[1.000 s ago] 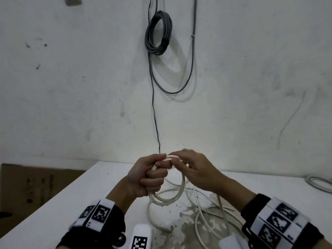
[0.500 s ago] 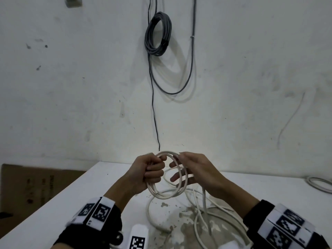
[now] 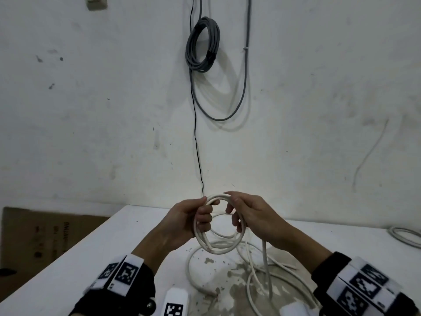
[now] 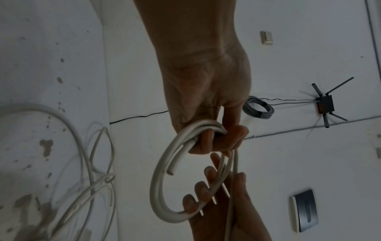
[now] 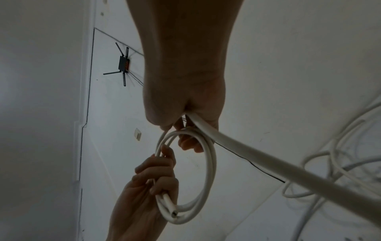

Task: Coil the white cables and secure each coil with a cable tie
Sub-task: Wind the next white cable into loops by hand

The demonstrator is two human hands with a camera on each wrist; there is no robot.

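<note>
A small coil of white cable (image 3: 218,246) (image 4: 160,192) (image 5: 208,176) hangs upright above the white table (image 3: 109,242). My left hand (image 3: 196,218) (image 4: 214,138) (image 5: 156,176) grips the coil's left side, fingers curled round several turns; the cable's cut end (image 5: 174,212) sticks out below the fist. My right hand (image 3: 241,215) (image 5: 185,128) (image 4: 212,192) holds the coil's right side with fingers curled through the loop. The free run of cable (image 3: 265,265) (image 5: 268,156) drops from the right palm to a loose tangle (image 3: 257,277) on the table. No cable tie is visible.
A grey cable coil (image 3: 202,44) hangs on the wall above, with a thin black wire (image 3: 197,142) running down behind the table. Another pale coil (image 3: 405,239) lies at the table's right edge. A cardboard box (image 3: 45,242) stands left of the table. Stains mark the tabletop centre.
The hands have drawn apart from a tight clasp at the coil's top, so the loop now hangs wider between them. The right hand has slid down the coil's right side.
</note>
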